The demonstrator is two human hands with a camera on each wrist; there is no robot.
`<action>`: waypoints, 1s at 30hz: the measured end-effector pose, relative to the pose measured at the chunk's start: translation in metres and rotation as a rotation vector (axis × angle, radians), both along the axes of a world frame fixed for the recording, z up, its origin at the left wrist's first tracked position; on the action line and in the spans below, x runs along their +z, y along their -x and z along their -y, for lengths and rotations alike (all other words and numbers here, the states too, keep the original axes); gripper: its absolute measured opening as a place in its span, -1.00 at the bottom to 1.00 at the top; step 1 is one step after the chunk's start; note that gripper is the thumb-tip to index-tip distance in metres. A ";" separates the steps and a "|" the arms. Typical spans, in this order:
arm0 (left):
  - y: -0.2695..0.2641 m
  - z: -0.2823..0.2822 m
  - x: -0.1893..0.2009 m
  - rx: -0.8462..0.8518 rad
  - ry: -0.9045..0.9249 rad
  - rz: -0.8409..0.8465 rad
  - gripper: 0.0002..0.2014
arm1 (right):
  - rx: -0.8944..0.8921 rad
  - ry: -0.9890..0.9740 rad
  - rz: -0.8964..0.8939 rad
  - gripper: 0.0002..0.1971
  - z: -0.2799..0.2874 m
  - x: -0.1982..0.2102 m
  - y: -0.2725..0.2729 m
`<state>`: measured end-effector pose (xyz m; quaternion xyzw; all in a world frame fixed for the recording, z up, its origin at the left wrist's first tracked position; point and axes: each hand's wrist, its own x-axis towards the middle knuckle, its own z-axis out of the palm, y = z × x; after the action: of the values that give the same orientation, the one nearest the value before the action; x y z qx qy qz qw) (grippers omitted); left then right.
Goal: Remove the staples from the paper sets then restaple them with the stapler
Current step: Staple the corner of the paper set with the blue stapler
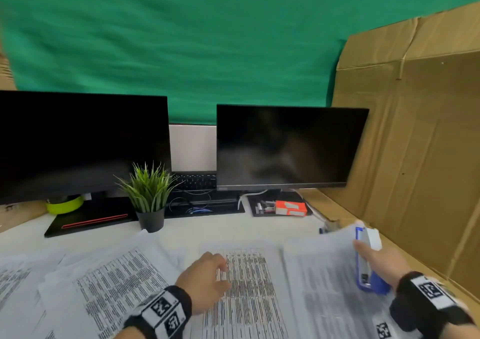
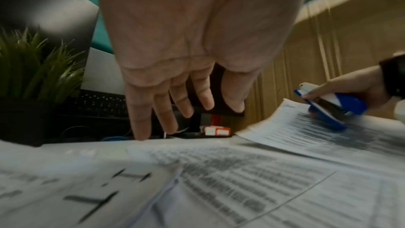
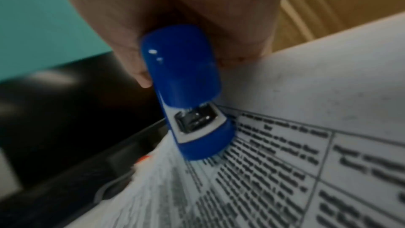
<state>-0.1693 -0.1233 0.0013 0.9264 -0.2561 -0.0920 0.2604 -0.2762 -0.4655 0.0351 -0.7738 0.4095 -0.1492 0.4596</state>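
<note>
1. Right hand is gripping the blue stapler, fingers wrapped round its body, over the right paper set.
2. Stapler's rear end is touching that set's top sheet in the right wrist view; the set's far edge is lifting off the counter.
3. Left hand is hovering with fingers spread and relaxed, holding nothing, above the middle paper set.
4. More printed sheets are lying spread to the left.
5. Potted plant, two dark monitors, orange box are sitting behind.
</note>
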 end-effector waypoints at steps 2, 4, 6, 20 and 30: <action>-0.010 0.001 -0.003 0.037 -0.028 -0.036 -0.85 | -0.036 0.240 -0.171 -0.51 0.012 0.000 0.000; -0.024 0.003 -0.003 0.088 -0.027 -0.090 -0.77 | -0.003 0.255 -0.084 -0.53 0.008 -0.004 -0.005; -0.042 0.008 -0.005 0.117 -0.060 -0.104 -0.67 | 0.065 0.104 0.027 -0.53 -0.009 -0.015 -0.013; -0.113 0.038 -0.025 0.426 -0.302 -0.166 -0.25 | 0.559 -0.120 0.108 -0.74 -0.101 -0.063 -0.097; -0.102 0.019 -0.014 0.622 0.342 -0.575 -0.28 | 0.499 -0.136 0.087 -0.76 -0.109 -0.067 -0.100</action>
<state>-0.0671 -0.1422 -0.0126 0.8398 0.1053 -0.2193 0.4854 -0.1762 -0.3563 -0.0315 -0.8111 0.1949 -0.0363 0.5503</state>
